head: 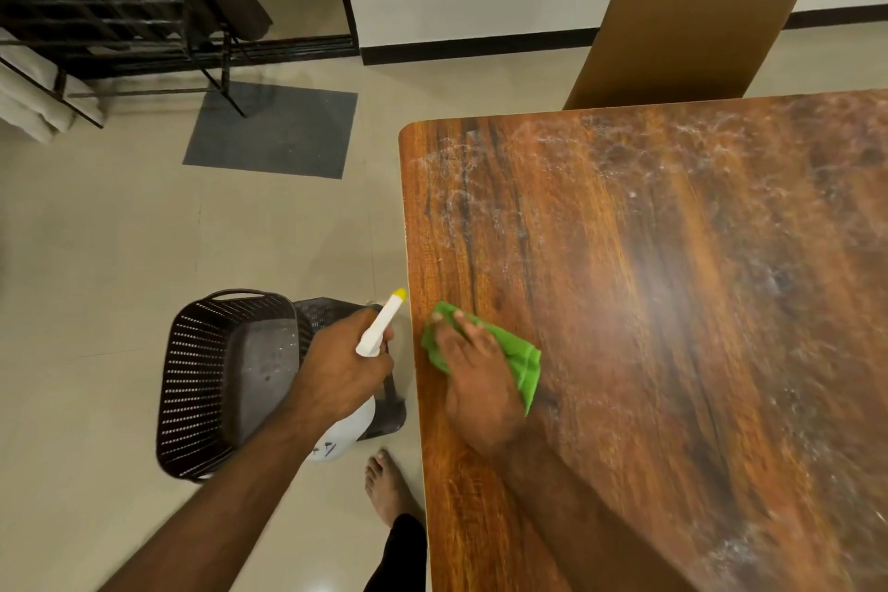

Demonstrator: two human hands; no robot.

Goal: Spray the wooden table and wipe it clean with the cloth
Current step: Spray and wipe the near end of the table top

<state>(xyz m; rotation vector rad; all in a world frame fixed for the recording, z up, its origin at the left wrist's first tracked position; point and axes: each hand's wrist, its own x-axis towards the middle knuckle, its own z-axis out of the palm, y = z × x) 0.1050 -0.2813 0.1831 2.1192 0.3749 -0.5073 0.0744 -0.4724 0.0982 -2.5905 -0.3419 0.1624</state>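
My left grip (336, 365) clasps the spray bottle (379, 327) beside the wooden surface (672, 303); my right grip (475, 380), fingers flat, presses the green cloth (524, 361) on it.

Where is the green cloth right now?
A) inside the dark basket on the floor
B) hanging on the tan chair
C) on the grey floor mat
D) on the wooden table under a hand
D: the green cloth lies on the brown wooden table, pressed under the right hand; the left hand grips the white spray bottle.
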